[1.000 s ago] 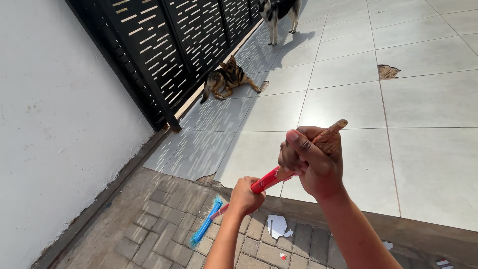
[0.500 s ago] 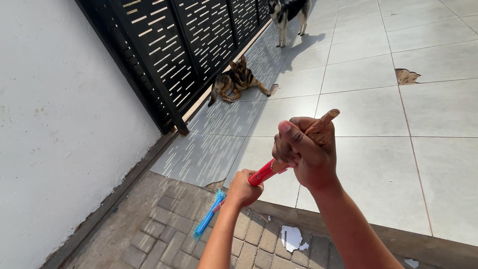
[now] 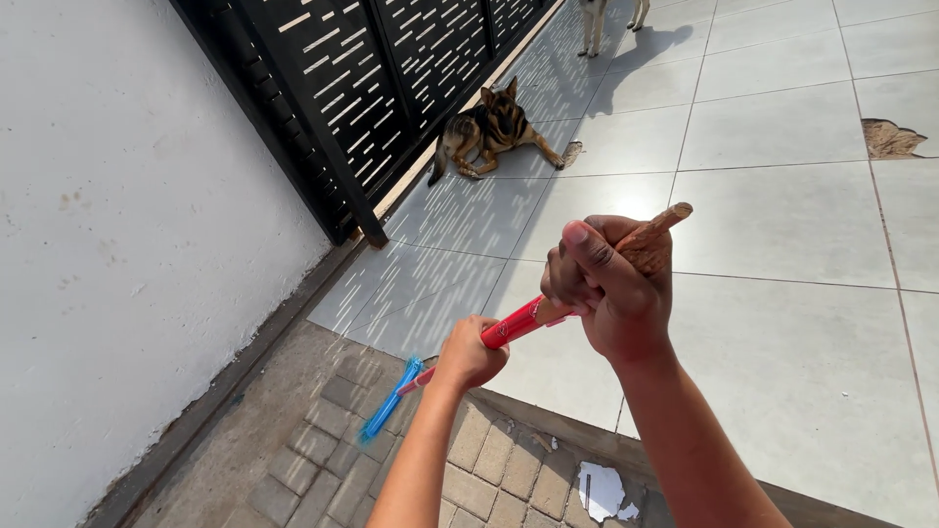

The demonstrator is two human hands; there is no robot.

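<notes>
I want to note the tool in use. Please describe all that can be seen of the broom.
The broom has a long stick, bare wood at its top end and wrapped in red lower down, with a blue head. It slants down to the left; the head sits on the grey paving bricks. The right hand grips the wooden top, the left hand the red part.

Two bare forearms, no sleeves in view, hands uncovered, no rings, watch or gloves showing

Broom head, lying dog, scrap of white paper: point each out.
blue broom head (image 3: pixel 389 416): head view, middle of the bristles.
lying dog (image 3: pixel 489 129): head view, its back.
scrap of white paper (image 3: pixel 599 487): head view, its centre.
</notes>
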